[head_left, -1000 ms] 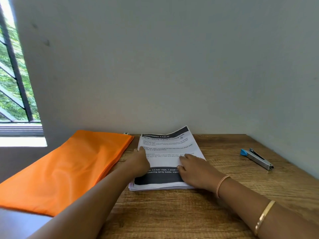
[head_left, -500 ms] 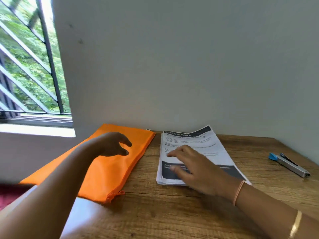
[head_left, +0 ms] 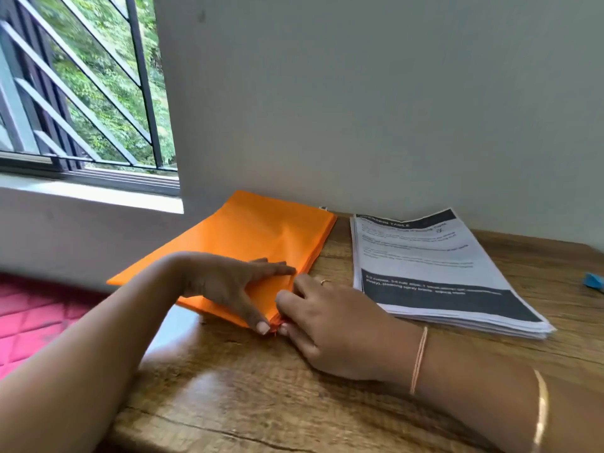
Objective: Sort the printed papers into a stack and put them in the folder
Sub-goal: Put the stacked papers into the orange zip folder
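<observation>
I'm pressing the left hand flat, fingers straight, on the folder — it's looking soft and limp — while the right hand is pinching its near corner.

The folder is bright orange. The papers are white with black bands. The counter is brown wood.

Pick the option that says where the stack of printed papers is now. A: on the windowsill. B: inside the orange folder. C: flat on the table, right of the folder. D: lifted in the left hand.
C: the paper stack lies flat on the wooden table beside the orange folder, while the left hand and right hand are at the folder's near corner.
</observation>
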